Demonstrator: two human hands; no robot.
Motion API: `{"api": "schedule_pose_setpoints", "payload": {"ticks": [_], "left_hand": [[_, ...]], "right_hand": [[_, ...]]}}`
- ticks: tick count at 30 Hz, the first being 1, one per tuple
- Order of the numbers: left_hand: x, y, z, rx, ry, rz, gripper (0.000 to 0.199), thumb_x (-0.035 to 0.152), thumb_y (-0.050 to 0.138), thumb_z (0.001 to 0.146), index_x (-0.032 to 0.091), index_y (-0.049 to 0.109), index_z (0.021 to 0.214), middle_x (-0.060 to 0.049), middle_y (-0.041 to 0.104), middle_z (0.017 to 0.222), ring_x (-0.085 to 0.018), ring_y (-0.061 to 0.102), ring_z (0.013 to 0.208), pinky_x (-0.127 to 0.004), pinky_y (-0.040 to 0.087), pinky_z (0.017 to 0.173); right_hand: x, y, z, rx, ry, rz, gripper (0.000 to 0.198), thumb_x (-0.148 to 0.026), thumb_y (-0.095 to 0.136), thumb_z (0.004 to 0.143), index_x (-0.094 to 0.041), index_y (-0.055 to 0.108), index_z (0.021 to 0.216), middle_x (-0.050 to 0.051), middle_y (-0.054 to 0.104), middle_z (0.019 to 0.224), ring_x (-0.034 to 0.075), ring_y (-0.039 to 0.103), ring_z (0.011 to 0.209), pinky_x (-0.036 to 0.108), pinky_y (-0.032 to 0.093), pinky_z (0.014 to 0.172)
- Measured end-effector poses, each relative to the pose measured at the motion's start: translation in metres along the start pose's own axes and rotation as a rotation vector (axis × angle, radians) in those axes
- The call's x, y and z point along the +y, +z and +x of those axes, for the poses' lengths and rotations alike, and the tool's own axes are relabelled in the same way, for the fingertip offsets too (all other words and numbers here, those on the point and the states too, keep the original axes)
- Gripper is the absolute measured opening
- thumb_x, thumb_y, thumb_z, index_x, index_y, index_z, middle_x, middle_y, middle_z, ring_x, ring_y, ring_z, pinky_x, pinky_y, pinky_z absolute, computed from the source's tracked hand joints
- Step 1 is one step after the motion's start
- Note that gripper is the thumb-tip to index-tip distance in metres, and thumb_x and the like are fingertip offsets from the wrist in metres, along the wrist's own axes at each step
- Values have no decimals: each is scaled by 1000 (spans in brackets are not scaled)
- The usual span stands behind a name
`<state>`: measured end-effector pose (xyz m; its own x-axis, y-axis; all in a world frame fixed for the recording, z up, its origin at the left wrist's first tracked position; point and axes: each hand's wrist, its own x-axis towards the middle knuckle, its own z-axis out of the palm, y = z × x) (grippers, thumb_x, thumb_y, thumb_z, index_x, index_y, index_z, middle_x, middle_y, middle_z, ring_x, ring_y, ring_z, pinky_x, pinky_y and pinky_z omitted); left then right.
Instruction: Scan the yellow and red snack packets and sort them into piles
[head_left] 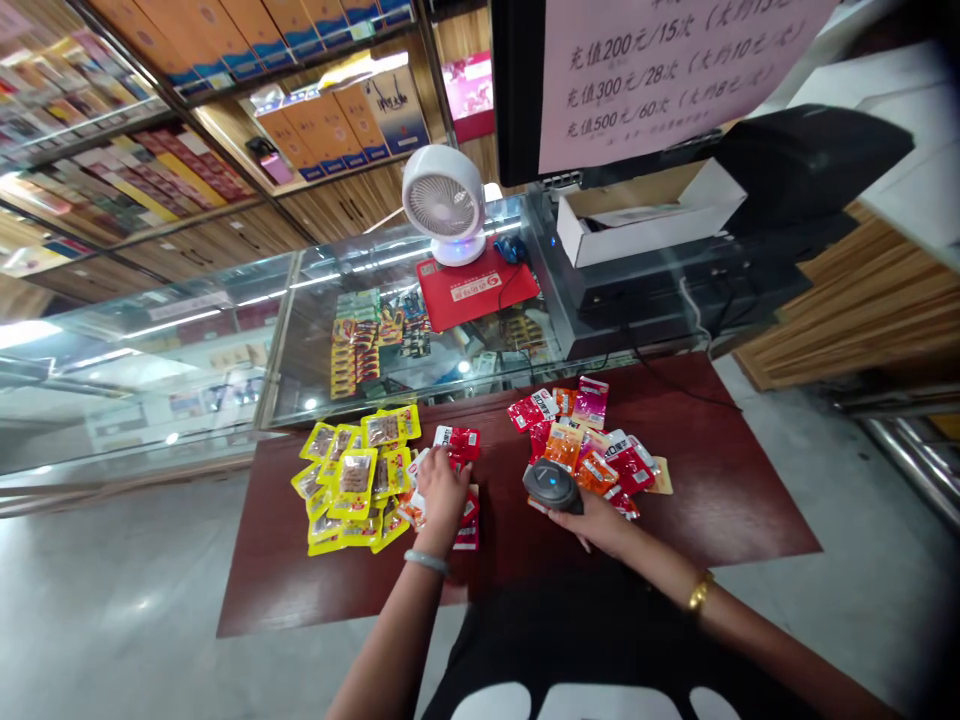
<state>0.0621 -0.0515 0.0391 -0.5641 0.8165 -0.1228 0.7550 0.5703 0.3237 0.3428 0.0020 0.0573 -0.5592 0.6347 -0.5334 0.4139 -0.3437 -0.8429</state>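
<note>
My left hand (pixel 442 492) reaches over a small heap of red, white and orange snack packets (pixel 466 535), its fingers curled onto a packet whose edges they partly cover. A red and white packet (pixel 457 440) lies just beyond those fingertips. In my right hand (pixel 600 522) is a dark grey handheld barcode scanner (pixel 553 484) with a small blue light on top; its handle is hidden in my grip. Beyond the scanner spreads a pile of red, orange and purple packets (pixel 630 462). Yellow snack packets (pixel 354 480) are heaped left of my left hand.
The packets lie on a dark red-brown board (pixel 277 590) against a glass display counter (pixel 300 370). On the glass stands a white fan (pixel 444 205) over a red folder (pixel 480 295). A white open box (pixel 652 225) sits below a monitor bearing a pink sign (pixel 660 80).
</note>
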Motion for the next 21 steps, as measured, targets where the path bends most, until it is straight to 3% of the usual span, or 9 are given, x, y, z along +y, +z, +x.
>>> {"api": "schedule_pose_setpoints", "payload": {"ticks": [5, 10, 15, 18, 21], "left_hand": [[73, 53, 49, -208, 183, -154, 40, 29, 65, 83, 19, 59, 121, -12, 62, 122, -25, 54, 119, -36, 38, 105], [116, 78, 82, -252, 159, -25, 48, 30, 71, 79, 13, 59, 122, -17, 59, 125, -28, 55, 117, -36, 39, 102], [123, 81, 92, -377, 100, -6, 46, 34, 78, 74, 11, 61, 110, -19, 66, 113, -29, 62, 107, -34, 45, 90], [111, 86, 86, -486, 41, -224, 33, 31, 76, 77, 17, 63, 104, -12, 71, 99, -23, 66, 92, -31, 46, 84], [93, 89, 73, -510, -5, -501, 22, 30, 74, 78, 18, 64, 94, -7, 72, 92, -18, 66, 82, -28, 48, 79]], "right_hand": [[-3, -7, 12, 43, -24, 26, 51, -52, 74, 74, -19, 70, 114, 10, 76, 111, 34, 66, 109, 49, 51, 96], [0, -21, 21, 102, 90, 9, 45, -47, 76, 72, -21, 71, 108, 7, 78, 95, 33, 71, 94, 48, 55, 86], [3, -31, 28, 125, 166, 30, 42, -47, 77, 69, -21, 71, 101, 6, 76, 77, 30, 72, 76, 44, 58, 73], [5, -34, 30, 122, 198, 55, 40, -49, 76, 71, -21, 70, 99, 2, 72, 63, 26, 70, 61, 40, 57, 64], [5, -32, 28, 123, 178, 64, 38, -48, 75, 73, -22, 69, 100, 1, 71, 62, 24, 69, 58, 38, 57, 62]]}}
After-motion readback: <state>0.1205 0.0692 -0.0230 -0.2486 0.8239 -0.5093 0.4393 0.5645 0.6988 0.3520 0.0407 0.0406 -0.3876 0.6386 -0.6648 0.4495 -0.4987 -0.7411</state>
